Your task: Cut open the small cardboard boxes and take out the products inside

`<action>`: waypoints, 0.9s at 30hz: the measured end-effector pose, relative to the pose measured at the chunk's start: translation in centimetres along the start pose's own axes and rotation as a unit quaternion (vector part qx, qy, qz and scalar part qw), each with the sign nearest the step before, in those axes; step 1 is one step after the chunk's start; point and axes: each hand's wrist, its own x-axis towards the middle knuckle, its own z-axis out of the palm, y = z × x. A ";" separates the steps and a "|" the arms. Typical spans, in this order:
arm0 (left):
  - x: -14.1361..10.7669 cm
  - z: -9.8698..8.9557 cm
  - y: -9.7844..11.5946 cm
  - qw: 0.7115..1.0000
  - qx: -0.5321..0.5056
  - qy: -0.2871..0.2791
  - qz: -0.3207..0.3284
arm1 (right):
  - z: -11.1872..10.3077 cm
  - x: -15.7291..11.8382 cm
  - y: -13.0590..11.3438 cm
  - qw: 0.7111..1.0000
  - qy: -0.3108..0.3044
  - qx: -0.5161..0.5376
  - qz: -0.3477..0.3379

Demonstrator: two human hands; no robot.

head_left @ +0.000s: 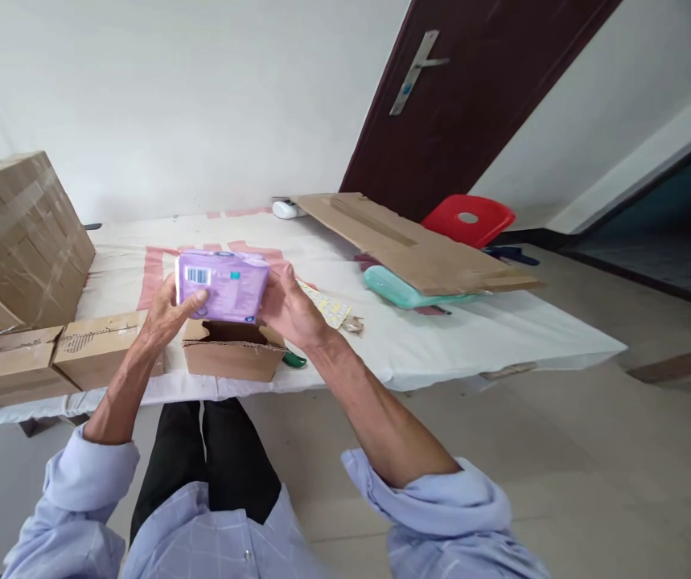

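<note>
Above an open cardboard box (233,362), a soft purple package (228,289) with a printed barcode is held up between both hands. My left hand (170,314) grips its left end, thumb pressed on the front. At the package's right end is my right hand (300,310), thumb raised and fingers partly hidden behind the wrapper. The box stands at the table's front edge with its flaps up; its inside looks dark. Right of it lies a green object (294,359), partly covered, and a yellow-and-white sheet (328,305) lies behind my right wrist.
Closed cardboard boxes (97,342) line the front left edge, with a tall taped stack (25,233) behind them. On the right, a cardboard sheet (405,241) rests over a teal item (396,288). A red chair back (469,219) stands beyond the white-covered table (502,338).
</note>
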 end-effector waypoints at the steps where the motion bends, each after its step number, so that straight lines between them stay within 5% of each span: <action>1: 0.4 0.0 -0.4 1.000 -0.005 0.020 -0.018 | 0.2 0.1 0.1 1.000 0.009 0.001 -0.014; 6: 1.5 -0.6 -3.6 0.993 0.020 0.025 -0.112 | 0.0 1.1 2.0 0.999 0.048 0.014 0.021; 11: 1.0 -0.9 -5.6 0.990 0.038 0.011 -0.134 | -1.2 1.8 4.0 0.995 0.055 0.038 0.073; 20: 0.2 -0.4 -6.6 0.984 0.039 0.018 -0.173 | -1.6 1.4 5.4 0.989 0.067 0.049 0.122; 27: 0.2 -0.8 -5.5 0.991 0.019 0.007 -0.130 | -1.2 1.6 3.9 0.996 0.038 0.016 0.076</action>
